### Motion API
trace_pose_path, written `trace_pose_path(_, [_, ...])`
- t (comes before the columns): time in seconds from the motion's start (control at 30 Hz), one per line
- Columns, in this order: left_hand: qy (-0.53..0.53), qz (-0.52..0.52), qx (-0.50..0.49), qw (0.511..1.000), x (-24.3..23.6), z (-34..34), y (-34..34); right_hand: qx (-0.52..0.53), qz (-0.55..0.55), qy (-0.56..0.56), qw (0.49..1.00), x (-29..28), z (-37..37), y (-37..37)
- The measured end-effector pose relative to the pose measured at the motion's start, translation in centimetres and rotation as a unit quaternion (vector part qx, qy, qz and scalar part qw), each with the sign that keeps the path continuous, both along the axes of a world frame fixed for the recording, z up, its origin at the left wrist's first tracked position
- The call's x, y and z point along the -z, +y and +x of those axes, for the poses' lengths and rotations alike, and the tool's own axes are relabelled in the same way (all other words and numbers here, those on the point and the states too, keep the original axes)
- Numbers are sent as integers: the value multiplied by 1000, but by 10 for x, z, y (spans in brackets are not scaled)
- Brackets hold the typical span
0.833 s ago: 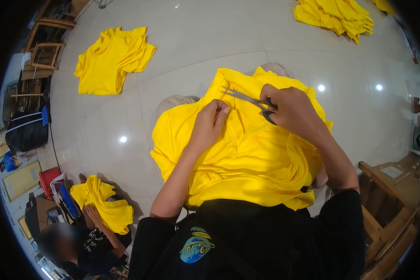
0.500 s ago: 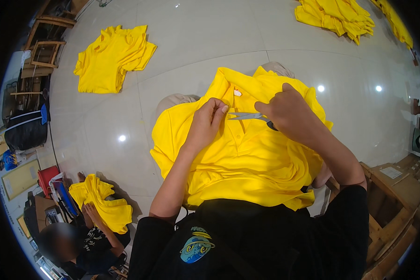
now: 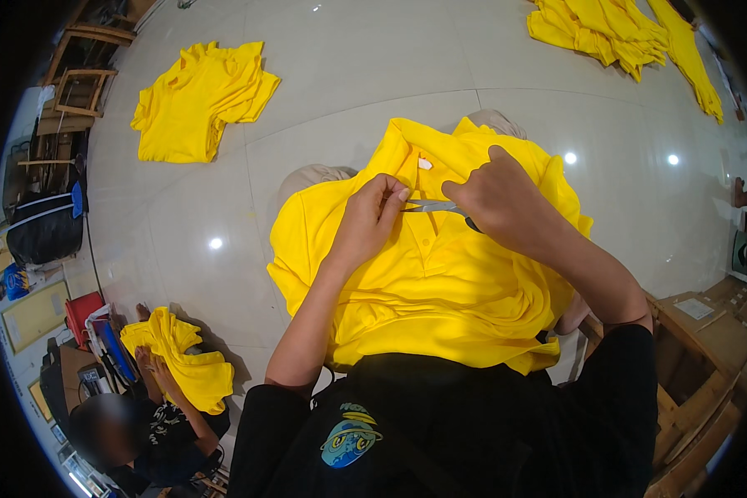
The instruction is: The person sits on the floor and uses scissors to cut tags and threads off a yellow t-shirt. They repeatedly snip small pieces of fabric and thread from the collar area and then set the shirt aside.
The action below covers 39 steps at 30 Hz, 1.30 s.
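A yellow polo shirt (image 3: 465, 286) lies spread across my lap, its collar away from me and a small white label inside the neck. My left hand (image 3: 369, 214) pinches the edge of the shirt's button placket near the collar. In my right hand (image 3: 496, 197) is a pair of scissors (image 3: 436, 205), its blades slightly parted and pointing left. The blade tips reach the fabric right at my left fingertips. Whether a thread lies between the blades is too small to tell.
Folded yellow shirts (image 3: 203, 104) lie on the tiled floor (image 3: 373, 62) at far left, with another pile (image 3: 598, 33) at far right. A co-worker (image 3: 166, 432) at lower left handles a yellow shirt (image 3: 187, 365). Wooden frames and cardboard boxes (image 3: 705, 319) stand at right.
My right hand has shifted slightly left, bringing the scissor blades closer to my left fingertips. The co-worker's hands have moved a little on their shirt.
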<state>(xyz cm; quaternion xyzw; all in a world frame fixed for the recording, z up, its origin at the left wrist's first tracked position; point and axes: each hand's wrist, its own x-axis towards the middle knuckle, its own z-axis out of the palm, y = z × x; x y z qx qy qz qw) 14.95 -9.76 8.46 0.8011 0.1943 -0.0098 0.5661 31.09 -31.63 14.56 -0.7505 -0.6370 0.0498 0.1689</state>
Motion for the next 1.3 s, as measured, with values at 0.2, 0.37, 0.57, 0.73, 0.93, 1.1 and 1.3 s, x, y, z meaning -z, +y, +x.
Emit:
trace_pose_path(0.2, [3, 6, 0, 1000, 0, 0, 1, -2, -14, -21, 1000, -4, -2, -2])
trace_pose_path(0.37, [0, -6, -10, 1000, 2, 0, 2, 26, -107, -33, 993, -23, 0, -8])
trace_pose_path(0.57, [2, -2, -2, 1000, 0, 1, 0, 9, -40, -4, 999, -6, 1, -4])
trace_pose_path(0.73, [-7, 4, -3, 1000, 1, 1, 1, 0, -25, 15, 1000, 3, 0, 10])
trace_pose_path(0.93, [0, 22, -1, 1000, -2, 0, 0, -8, -13, -2, 1000, 7, -4, 10])
trace_pose_path(1.1, [0, 34, 1, 999, -4, 2, 0, -13, 50, -18, 999, 9, -8, 4])
trace_pose_path(1.3, [9, 41, 4, 999, -6, 3, -1, -16, 56, -25, 998, 10, -10, 4])
